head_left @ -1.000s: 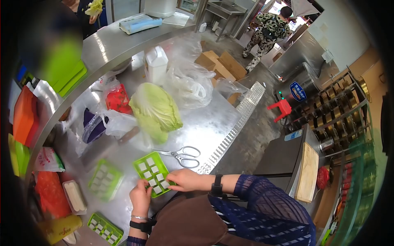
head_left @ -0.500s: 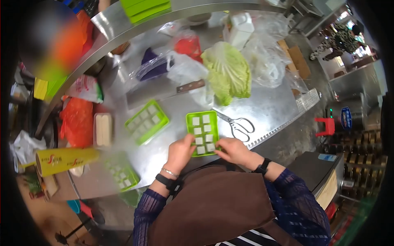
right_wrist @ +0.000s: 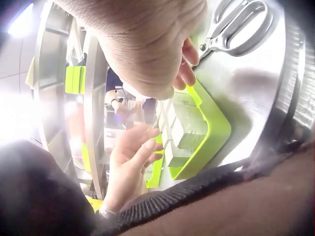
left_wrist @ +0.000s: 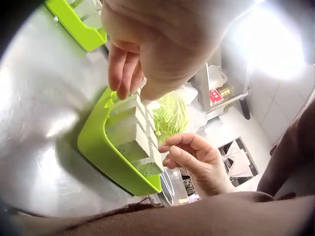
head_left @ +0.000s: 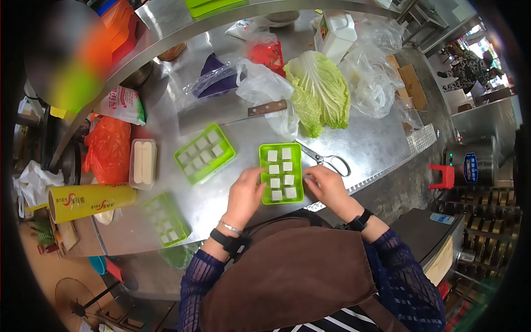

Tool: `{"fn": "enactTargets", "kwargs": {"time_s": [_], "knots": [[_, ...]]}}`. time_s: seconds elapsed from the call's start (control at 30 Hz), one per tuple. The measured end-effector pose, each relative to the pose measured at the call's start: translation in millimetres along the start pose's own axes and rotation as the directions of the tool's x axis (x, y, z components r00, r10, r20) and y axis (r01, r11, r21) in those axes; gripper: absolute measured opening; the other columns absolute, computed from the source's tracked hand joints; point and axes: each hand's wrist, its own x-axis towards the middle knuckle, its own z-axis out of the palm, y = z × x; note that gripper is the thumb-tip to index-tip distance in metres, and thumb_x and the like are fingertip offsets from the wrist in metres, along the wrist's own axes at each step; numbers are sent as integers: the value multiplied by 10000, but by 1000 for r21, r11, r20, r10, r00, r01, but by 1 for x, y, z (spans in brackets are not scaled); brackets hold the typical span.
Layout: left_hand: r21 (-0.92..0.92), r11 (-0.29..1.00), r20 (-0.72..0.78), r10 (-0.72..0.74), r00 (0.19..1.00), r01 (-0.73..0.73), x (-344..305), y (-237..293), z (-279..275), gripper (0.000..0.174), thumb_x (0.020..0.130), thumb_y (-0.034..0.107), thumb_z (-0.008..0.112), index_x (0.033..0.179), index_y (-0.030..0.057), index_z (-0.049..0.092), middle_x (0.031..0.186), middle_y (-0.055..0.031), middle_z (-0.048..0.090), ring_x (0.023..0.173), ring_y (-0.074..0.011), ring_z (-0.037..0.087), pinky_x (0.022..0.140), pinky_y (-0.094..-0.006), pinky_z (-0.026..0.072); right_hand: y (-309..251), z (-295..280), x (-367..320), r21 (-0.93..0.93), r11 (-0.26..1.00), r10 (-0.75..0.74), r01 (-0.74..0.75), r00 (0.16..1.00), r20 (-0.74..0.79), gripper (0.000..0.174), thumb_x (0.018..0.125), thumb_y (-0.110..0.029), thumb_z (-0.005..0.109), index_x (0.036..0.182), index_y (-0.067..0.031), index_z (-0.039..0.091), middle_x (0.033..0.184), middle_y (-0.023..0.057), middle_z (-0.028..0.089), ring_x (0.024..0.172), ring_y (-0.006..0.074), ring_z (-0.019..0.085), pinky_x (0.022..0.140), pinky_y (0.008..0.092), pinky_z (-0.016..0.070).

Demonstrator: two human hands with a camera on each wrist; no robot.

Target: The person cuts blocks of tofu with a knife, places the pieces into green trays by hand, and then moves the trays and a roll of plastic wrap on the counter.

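Note:
A lime-green tray [head_left: 297, 166] lies on the metal table in front of me, holding two rows of square white blocks [head_left: 273, 156]. My left hand [head_left: 243, 193] is at the tray's left side, its fingertips right at the rim with fingers relaxed. Across from it, my right hand [head_left: 329, 191] hovers by the right edge, fingers loosely bent. In the left wrist view the right hand [left_wrist: 197, 164] shows thumb and fingers spread, nothing between them. Scissors [head_left: 336, 164] lie just beyond the right hand. A second tray of blocks [head_left: 225, 161] sits further left.
A third filled tray [head_left: 182, 235] is near the table's front edge. Behind are a cleaver [head_left: 266, 108], a napa cabbage [head_left: 319, 91], plastic bags [head_left: 365, 83] and a white jug [head_left: 337, 36]. To the left lie a yellow film box [head_left: 91, 202], a clear container [head_left: 143, 160] and a red bag [head_left: 109, 146].
The head view has swung left, shifting the table's things rightward in it. My hands, earlier at the tray's near end with fingertips on its rim, have loosened; the right fingers now stand slightly apart.

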Motion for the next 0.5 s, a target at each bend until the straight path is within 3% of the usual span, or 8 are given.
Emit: {"fn": "enactTargets", "kwargs": {"time_s": [0.1, 0.23, 0.3, 0.37, 0.5], "knots": [[56, 993, 41, -103, 994, 101, -13, -8, -4, 420, 882, 81, 760, 1276, 39, 619, 1129, -161, 704, 791, -294, 713, 724, -404, 589, 8, 0, -6, 25, 988, 151, -151, 988, 27, 296, 896, -53, 753, 1176, -53, 659, 992, 103, 722, 755, 236, 712, 665, 344, 573], [84, 991, 53, -107, 993, 103, -35, -29, 5, 455, 886, 138, 773, 1303, 44, 618, 1046, -137, 726, 772, -279, 716, 707, -396, 586, 24, 10, -3, 104, 981, 165, -161, 986, -25, 390, 903, -122, 755, 1272, -79, 637, 966, 106, 723, 719, 253, 704, 674, 375, 577], [55, 988, 105, -151, 983, 146, -42, -25, 2, 446, 910, 176, 756, 1316, 65, 611, 901, -117, 740, 785, -303, 729, 711, -409, 585, 26, 9, 7, 102, 971, 217, -215, 976, -4, 417, 910, -115, 744, 1308, -77, 624, 968, 111, 721, 723, 252, 700, 676, 379, 572], [102, 975, 203, -217, 955, 200, -40, -19, 2, 423, 930, 229, 735, 1306, 85, 606, 835, -113, 743, 774, -335, 728, 710, -443, 582, 23, 6, 27, 33, 988, 148, -148, 989, 9, 436, 920, -93, 723, 1341, -75, 609, 969, 119, 721, 745, 267, 704, 676, 392, 566], [109, 979, 153, -187, 970, 172, -42, -25, 12, 366, 949, 230, 667, 1285, 100, 603, 819, -148, 742, 773, -392, 715, 708, -507, 573, 28, 18, 62, -92, 996, -13, 15, 1000, 21, 256, 937, -118, 683, 1183, -46, 688, 994, 171, 725, 820, 375, 705, 707, 466, 560]]}}
